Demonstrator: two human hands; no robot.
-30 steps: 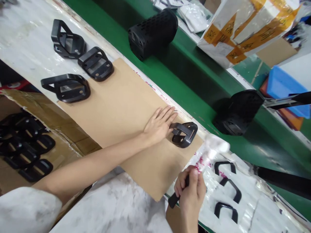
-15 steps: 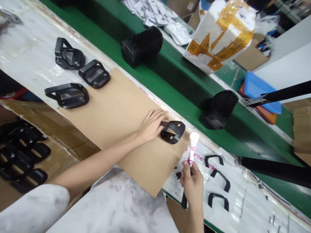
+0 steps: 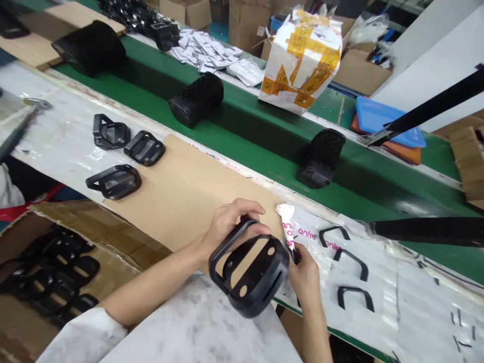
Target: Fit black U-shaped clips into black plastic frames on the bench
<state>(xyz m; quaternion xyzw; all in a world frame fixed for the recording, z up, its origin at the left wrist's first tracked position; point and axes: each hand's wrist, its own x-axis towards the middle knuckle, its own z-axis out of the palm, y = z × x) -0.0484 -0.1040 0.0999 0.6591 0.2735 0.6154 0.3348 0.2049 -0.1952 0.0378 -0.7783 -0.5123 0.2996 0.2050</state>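
My left hand (image 3: pixel 229 222) is closed around the raised loop of a black plastic handle bracket (image 3: pixel 260 295), held tilted above the brown cardboard sheet (image 3: pixel 196 186). The bracket has a slotted base with two round holes. My right hand (image 3: pixel 305 275) grips a stick-like tool (image 3: pixel 286 222) by its dark handle. White film with pink lettering wraps its shaft and rounded white head; what lies under the wrapping is hidden. The tool is just right of the bracket. Nearby on the bench are several black U-shaped strips (image 3: pixel 355 262).
Black brackets (image 3: pixel 117 182) stand at the sheet's left end, with more in an open carton (image 3: pixel 49 277) below. A hammer (image 3: pixel 26 118) lies far left. Black perforated housings (image 3: pixel 321 159) sit on the green conveyor (image 3: pixel 249 131). Black bars (image 3: pixel 427 232) jut in from the right.
My left hand has lifted the bracket off the cardboard and brought it closer to me. My right hand keeps the wrapped tool. The view has shifted, showing more of the conveyor's left side.
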